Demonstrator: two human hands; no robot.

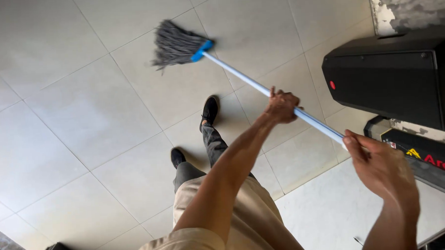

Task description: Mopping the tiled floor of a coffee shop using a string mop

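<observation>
Grey string mop (176, 44) sits far out on the pale tiled floor (84, 120); left hand (282, 106) wraps mid-handle, right hand (379, 166) grips the near end, spaced apart for leverage beside a black speaker box (388, 82).

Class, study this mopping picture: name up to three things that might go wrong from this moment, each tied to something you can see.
1. The right hand grips the mop handle at its very end, beside the black speaker box; a backswing might knock it.
2. The grey mop head sits ahead of the black shoes; stepping onto possibly damp tiles risks a slip.
3. The left hand holds mid-handle with the arm stretched; control may suffer.
</observation>
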